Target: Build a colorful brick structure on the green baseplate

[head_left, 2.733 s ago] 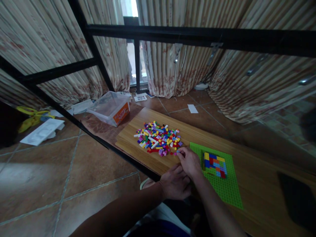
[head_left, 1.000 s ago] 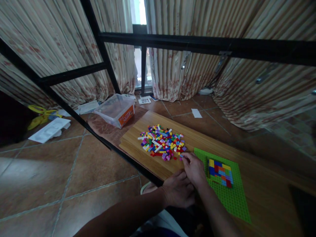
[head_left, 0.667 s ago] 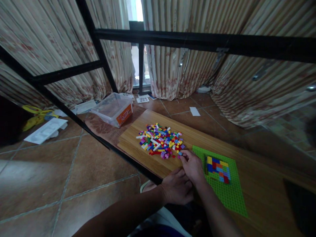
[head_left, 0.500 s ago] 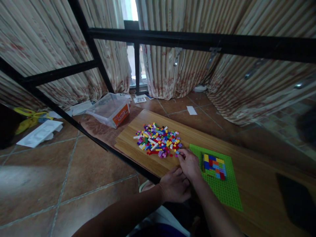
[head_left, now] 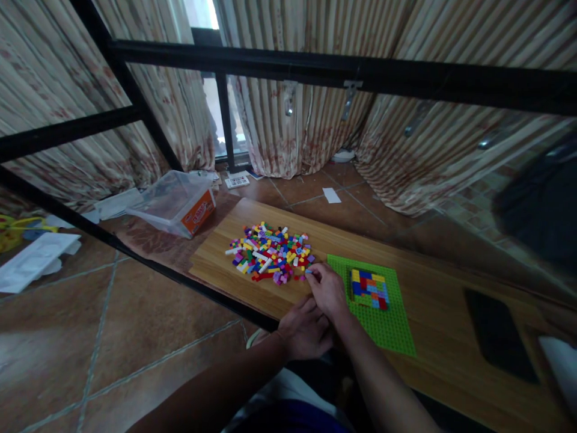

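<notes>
A heap of small coloured bricks (head_left: 269, 254) lies on a wooden board (head_left: 216, 264). To its right sits a green baseplate (head_left: 387, 325) with a patch of coloured bricks (head_left: 369, 288) pressed onto it. My right hand (head_left: 327, 291) rests between heap and baseplate, its fingertips pinched at a small pale brick (head_left: 309, 272) on the heap's near right edge. My left hand (head_left: 304, 329) lies just behind it at the board's near edge, fingers curled under; what they hold, if anything, is hidden.
A clear plastic tub (head_left: 174, 203) with an orange label stands left of the board. A black metal frame (head_left: 315, 63) crosses in front of striped curtains. A dark flat phone (head_left: 498, 334) lies at the right. White papers (head_left: 31, 258) litter the tiled floor.
The view has swung to the right, so everything sits further left in the picture. Both hands keep their places at the heap's edge, the right fingers still pinching there.
</notes>
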A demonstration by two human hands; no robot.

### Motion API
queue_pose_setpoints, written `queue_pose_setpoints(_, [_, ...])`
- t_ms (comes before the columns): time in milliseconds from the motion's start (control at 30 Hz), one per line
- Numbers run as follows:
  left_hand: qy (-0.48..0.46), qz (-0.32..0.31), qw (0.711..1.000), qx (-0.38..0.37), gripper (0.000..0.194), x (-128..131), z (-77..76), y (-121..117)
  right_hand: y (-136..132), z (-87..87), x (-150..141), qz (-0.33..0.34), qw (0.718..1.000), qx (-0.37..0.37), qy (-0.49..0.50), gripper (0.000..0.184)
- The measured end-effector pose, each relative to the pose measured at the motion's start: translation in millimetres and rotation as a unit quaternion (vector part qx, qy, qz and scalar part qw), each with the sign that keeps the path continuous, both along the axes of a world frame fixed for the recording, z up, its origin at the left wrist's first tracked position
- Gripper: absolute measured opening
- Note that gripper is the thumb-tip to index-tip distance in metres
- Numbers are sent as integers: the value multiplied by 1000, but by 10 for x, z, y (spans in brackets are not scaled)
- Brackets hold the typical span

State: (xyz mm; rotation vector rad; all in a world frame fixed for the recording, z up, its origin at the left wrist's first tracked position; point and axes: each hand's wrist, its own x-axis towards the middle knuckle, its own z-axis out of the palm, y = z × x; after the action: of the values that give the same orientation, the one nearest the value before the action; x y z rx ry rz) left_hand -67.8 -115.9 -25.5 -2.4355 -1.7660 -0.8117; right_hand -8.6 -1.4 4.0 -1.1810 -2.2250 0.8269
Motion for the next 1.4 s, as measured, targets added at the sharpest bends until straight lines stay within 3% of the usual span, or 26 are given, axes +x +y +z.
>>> queue_pose_setpoints(200, [0,-1,1000,3,21,0,35,-6,-55,-10,68,-22,996,5,91,17])
queue_pose_setpoints(633, [18,-8,1000,-5,25,6,2,7,-31,0,65,35,999,19,37,20])
queue_pose_setpoints(1000, [-6,10,1000,15,24,17,12,-12,-11,124,-87,102,992,42,-65,19])
queue_pose_setpoints(1400, [25,-1,999,-24,38,3,51,-13,-29,114,-262,73,992,49,-96,12])
